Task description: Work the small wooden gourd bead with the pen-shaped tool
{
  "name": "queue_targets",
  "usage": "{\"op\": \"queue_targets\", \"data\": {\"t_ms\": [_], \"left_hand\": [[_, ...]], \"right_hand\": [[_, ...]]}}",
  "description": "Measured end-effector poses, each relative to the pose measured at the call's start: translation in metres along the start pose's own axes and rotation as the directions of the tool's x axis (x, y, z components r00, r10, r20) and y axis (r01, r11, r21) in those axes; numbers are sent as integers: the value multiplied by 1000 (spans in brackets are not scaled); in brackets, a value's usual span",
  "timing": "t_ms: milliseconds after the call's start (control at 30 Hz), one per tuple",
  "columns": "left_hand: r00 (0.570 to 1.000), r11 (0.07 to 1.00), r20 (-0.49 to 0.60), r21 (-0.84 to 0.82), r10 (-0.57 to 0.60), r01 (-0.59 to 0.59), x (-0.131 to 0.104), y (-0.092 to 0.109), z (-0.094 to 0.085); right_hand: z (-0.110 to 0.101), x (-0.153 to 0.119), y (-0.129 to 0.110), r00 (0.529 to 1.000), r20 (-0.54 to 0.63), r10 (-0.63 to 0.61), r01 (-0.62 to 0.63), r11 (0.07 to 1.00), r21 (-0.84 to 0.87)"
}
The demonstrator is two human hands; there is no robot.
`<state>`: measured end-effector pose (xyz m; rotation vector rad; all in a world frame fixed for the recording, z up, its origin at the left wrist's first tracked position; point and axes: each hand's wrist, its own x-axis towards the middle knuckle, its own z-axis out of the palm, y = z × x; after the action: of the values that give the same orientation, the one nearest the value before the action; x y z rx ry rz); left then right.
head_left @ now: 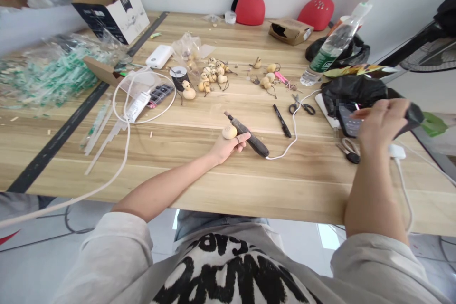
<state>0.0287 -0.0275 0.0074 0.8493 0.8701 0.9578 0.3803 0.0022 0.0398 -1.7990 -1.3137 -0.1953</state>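
Note:
My left hand rests at the middle of the table, its fingers closed around a small round pale gourd. A dark pen-shaped rotary tool with a white cord lies against those fingertips. Over on the right, my right hand is raised at a black plastic bag, above a phone. Its fingers are bent and partly hidden, so whether they grip the bag is unclear. A black marker and scissors lie between the hands.
Several small gourds with dark cords sit in a cluster behind the tool, near a spool of black thread. A plastic bottle stands back right. Wrapped green-and-white sticks pile up left. A looped white cable crosses the left side.

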Motion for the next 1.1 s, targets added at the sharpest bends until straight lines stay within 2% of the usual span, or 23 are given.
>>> {"op": "queue_targets", "data": {"t_ms": [33, 67, 100, 133, 167, 233, 267, 333, 400, 533, 633, 700, 767, 867, 967, 1100], "left_hand": [[1000, 1000, -4, 0, -3, 3, 0, 0, 0], [1000, 1000, -7, -1, -3, 3, 1, -1, 0], [1000, 1000, -11, 3, -4, 4, 1, -1, 0], [1000, 1000, -13, 7, -2, 2, 1, 0, 0], [1000, 1000, -14, 9, 2, -1, 1, 0, 0], [1000, 1000, -8, 13, 11, -11, 1, 1, 0], [1000, 1000, -5, 15, 16, -16, 1, 1, 1], [1000, 999, -5, 25, 25, -25, 1, 0, 1], [999, 998, -11, 49, 37, -37, 1, -1, 0], [999, 994, 27, 97, 42, -44, 2, -2, -1], [999, 996, 34, 82, 27, -30, 2, -1, -2], [999, 996, 2, 77, 38, -38, 2, 0, -2], [996, 994, -76, 97, 51, -43, 4, 3, -4], [976, 983, -209, 183, 64, -25, 8, 8, -10], [958, 964, -253, 258, 134, -67, 12, 14, -18], [954, 930, -187, 329, 233, -162, 14, 16, -23]], "right_hand": [[4, -9, -19, 1000, 27, -10, 8, 996, 85], [10, -21, -39, 990, 112, -84, 63, 982, 180], [15, -34, -59, 958, 232, -171, 107, 959, 264], [21, -49, -78, 895, 371, -249, 120, 933, 339], [26, -63, -95, 798, 508, -325, 116, 909, 400], [34, -90, -121, 629, 661, -409, 74, 878, 472], [37, -101, -129, 574, 696, -431, 57, 869, 491], [40, -116, -137, 507, 712, -485, 94, 853, 514], [42, -125, -138, 510, 708, -488, 151, 862, 484], [46, -133, -136, 645, 611, -459, 117, 850, 514], [50, -136, -134, 700, 580, -417, 73, 850, 522], [52, -136, -132, 731, 566, -381, 41, 852, 521], [53, -134, -130, 757, 552, -349, 12, 853, 523], [52, -133, -128, 768, 549, -329, -22, 844, 536], [51, -132, -127, 767, 548, -334, -36, 830, 557], [50, -131, -124, 757, 546, -359, -22, 821, 570]]}}
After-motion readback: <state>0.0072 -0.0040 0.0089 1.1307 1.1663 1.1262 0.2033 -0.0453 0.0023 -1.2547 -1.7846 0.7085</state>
